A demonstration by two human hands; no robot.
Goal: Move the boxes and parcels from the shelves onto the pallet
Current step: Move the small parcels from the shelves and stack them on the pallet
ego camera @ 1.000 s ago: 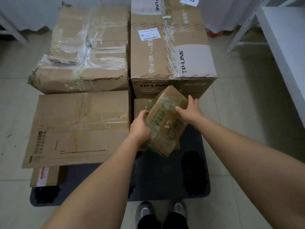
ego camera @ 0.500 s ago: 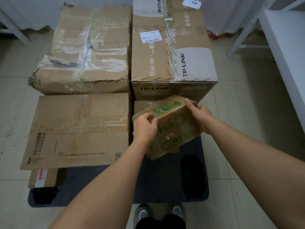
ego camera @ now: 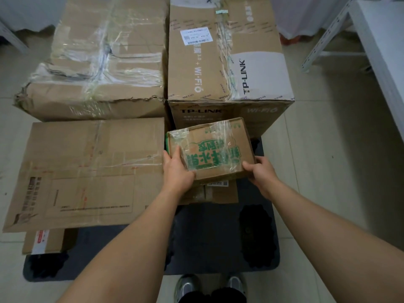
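Note:
A small taped carton with green print (ego camera: 211,147) lies flat on top of a low brown box (ego camera: 220,193) at the pallet's right side. My left hand (ego camera: 177,171) grips its near left corner, thumb on top. My right hand (ego camera: 261,172) grips its near right corner. The dark pallet (ego camera: 218,243) lies on the floor in front of my feet. Around the carton stand a tall TP-LINK box (ego camera: 227,62), a crumpled taped box (ego camera: 102,62) and a wide flat box (ego camera: 87,171).
A small box with a red-and-white label (ego camera: 43,240) sticks out under the wide flat box. White metal shelving (ego camera: 380,44) stands at the right. Pale floor tiles surround the pallet, and my shoes (ego camera: 209,287) are at its near edge.
The green-print carton has turned from tilted on edge to lying flat, and has come down onto the low box. Both hands shifted to its near corners.

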